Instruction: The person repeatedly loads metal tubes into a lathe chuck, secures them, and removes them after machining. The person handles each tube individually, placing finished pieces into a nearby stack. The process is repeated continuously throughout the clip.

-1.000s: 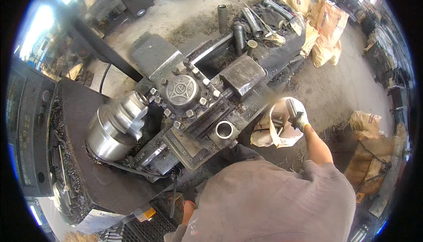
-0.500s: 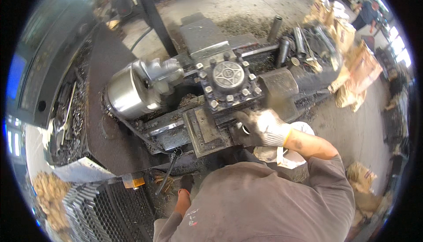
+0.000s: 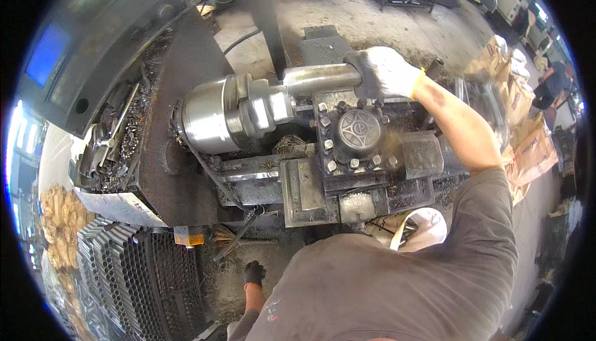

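Behind the square tool post [image 3: 359, 131], my right hand [image 3: 383, 75], in a white glove with dark fingers, is closed round the right end of a shiny metal tube [image 3: 320, 80]. The tube lies level, its left end close to the jaws of the lathe chuck [image 3: 211, 116]; whether it touches them I cannot tell. My left hand [image 3: 254, 274], in a dark glove, hangs low near a lever [image 3: 239, 236] at the lathe's front. Its fingers are too small and dark to read.
A stack of tubes [image 3: 127, 272] stands at the lower left beside an orange block [image 3: 189, 236]. Metal chips fill the tray [image 3: 118, 148] at left. A white bucket [image 3: 425, 228] is at the front right; paper sacks [image 3: 528, 148] stand farther right. Another person [image 3: 554, 86] is at far right.
My right hand has moved from the tool post's front up to behind it and now grips the tube. The chuck jaws, blurred before, look sharper. My view has shifted.
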`<state>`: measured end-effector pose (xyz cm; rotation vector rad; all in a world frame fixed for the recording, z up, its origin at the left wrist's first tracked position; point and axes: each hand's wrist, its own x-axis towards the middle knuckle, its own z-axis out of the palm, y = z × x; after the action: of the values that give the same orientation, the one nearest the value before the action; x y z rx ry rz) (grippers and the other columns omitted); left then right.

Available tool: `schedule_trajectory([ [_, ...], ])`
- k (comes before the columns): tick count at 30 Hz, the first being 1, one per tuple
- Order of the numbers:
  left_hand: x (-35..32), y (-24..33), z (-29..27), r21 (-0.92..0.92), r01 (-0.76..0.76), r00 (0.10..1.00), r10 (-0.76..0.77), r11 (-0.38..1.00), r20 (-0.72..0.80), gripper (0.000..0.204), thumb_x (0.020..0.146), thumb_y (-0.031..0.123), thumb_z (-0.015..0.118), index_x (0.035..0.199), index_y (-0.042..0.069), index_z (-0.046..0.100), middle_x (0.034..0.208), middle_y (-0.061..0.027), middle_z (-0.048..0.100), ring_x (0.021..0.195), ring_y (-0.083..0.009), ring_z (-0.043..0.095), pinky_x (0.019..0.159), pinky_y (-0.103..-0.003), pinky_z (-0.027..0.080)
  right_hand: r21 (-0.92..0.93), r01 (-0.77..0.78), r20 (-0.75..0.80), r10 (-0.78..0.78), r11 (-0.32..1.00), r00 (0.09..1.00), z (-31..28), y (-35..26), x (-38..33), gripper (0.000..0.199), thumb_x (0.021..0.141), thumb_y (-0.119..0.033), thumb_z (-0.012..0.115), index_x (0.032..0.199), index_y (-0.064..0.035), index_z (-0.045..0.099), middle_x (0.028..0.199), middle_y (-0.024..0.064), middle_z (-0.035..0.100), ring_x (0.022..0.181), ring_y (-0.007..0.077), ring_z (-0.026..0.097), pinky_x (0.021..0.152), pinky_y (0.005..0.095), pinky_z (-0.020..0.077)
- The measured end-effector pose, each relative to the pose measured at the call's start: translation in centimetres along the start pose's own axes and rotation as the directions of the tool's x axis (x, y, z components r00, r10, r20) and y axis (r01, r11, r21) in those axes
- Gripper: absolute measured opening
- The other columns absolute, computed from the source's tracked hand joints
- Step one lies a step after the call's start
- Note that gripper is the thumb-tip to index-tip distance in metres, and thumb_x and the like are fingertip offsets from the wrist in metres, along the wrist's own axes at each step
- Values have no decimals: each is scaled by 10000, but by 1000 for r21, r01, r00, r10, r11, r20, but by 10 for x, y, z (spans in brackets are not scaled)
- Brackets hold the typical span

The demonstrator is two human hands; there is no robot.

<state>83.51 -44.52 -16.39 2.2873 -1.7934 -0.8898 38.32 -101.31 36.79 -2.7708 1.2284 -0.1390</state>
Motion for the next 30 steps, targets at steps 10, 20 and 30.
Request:
schedule_trajectory([
  [10, 4, 38, -153, -928, -356, 614, -776, -110, -143, 479, 1062, 533, 554, 1014, 80, 702, 1025, -140, 720, 943, -324, 687, 794, -447, 537, -24, -46, 437, 51, 999, 898, 88, 46, 69, 366, 749, -306, 833, 1014, -56, 804, 885, 146, 789, 785, 278, 757, 713, 420, 592],
  [20, 8, 62, -236, -914, -393, 623, -760, -101, -184, 625, 1059, 616, 518, 1430, 119, 606, 1303, -120, 691, 1154, -317, 649, 924, -507, 510, 122, 112, 450, -156, 986, 879, 103, 54, 73, 265, 855, -228, 773, 1042, -40, 784, 738, 110, 751, 704, 220, 727, 615, 381, 538],
  [30, 7, 64, -253, -879, -318, 791, -611, -355, -39, 424, 1040, 439, 548, 1313, 128, 644, 1149, -72, 706, 1013, -276, 666, 838, -441, 535, 74, 236, 406, -245, 969, 880, 123, 45, 90, 352, 917, -202, 719, 1194, 14, 687, 983, 167, 782, 844, 242, 757, 687, 411, 573],
])
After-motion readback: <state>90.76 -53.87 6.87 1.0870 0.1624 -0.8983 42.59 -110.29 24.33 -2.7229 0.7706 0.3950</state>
